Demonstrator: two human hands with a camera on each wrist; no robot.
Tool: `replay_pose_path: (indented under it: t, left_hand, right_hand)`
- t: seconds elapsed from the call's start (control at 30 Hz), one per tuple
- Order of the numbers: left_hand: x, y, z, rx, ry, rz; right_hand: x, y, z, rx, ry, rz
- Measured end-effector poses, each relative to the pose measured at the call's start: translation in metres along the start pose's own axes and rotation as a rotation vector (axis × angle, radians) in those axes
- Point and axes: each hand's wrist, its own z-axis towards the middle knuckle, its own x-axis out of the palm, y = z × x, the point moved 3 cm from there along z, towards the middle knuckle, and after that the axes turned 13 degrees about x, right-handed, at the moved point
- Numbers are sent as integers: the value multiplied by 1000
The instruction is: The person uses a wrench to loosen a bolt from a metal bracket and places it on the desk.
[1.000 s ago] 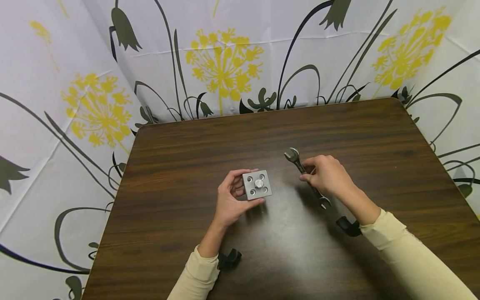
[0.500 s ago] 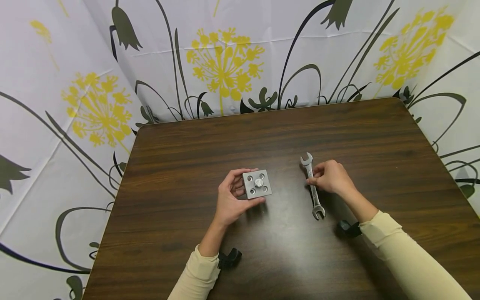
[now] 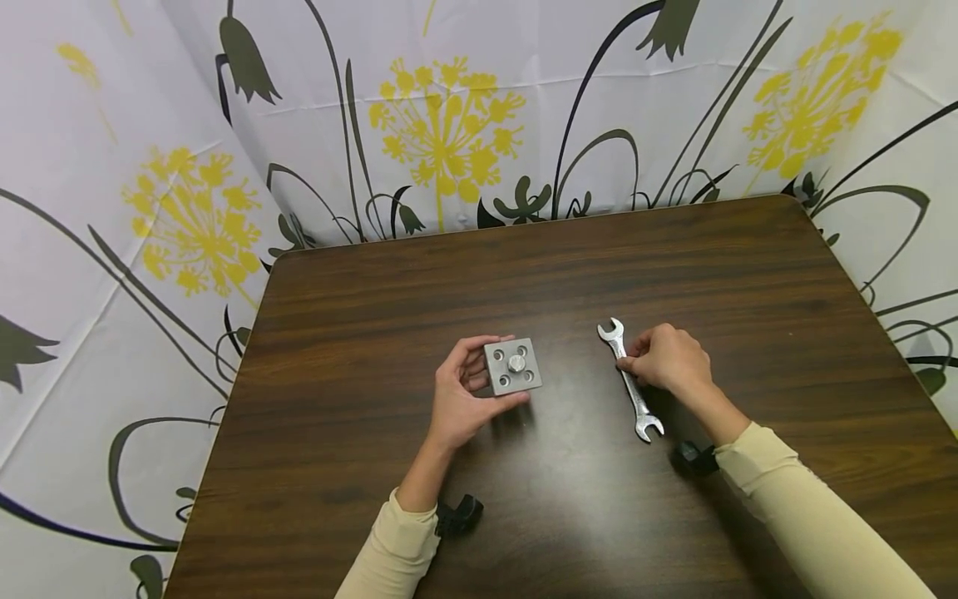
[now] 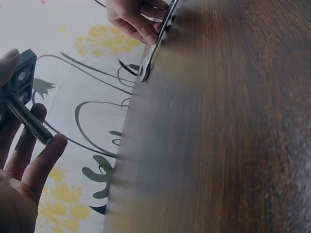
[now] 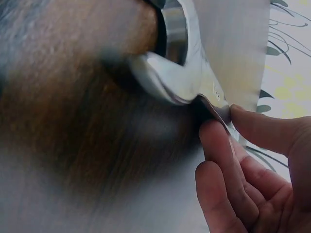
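My left hand (image 3: 458,409) grips a grey square plate (image 3: 516,384) by its edges, thumb along the near side. A bolt head (image 3: 516,363) stands at its centre among several holes. The left wrist view shows the plate's dark ribbed back and the threaded bolt shank (image 4: 28,118) sticking out, its end by a fingertip. To the right, my right hand (image 3: 669,359) pinches a double open-ended wrench (image 3: 633,391) at the middle between thumb and fingers. One open jaw end points away, the other toward me. Whether the wrench touches the table, I cannot tell.
A brown wood-grain table (image 3: 374,316) lies under both hands. Behind it and at its sides hangs a white curtain (image 3: 314,133) with yellow and grey plant prints. Black mounts (image 3: 459,516) are on both wrists.
The wrench has come down toward the tabletop and turned flatter, swinging its near end first left, then back right. My right hand moved slightly right and nearer; the left hand and plate stayed put.
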Motion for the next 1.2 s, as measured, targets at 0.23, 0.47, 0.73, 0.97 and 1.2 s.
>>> replay_pose_path:
  t: [0.23, 0.47, 0.73, 0.97, 1.2]
  left_hand:
    - [2, 0, 1, -15, 11, -4]
    - [4, -1, 2, -25, 27, 1]
    - [6, -2, 5, -31, 47, 23]
    - [5, 0, 4, -41, 61, 37]
    - [5, -1, 2, -38, 71, 30]
  right_hand:
    - [-2, -3, 1, -17, -23, 15]
    - [-11, 12, -6, -128, -105, 3]
    - [-24, 72, -48, -435, -111, 82]
    - [-27, 113, -86, -664, -127, 94]
    - [-20, 127, -96, -706, -179, 39]
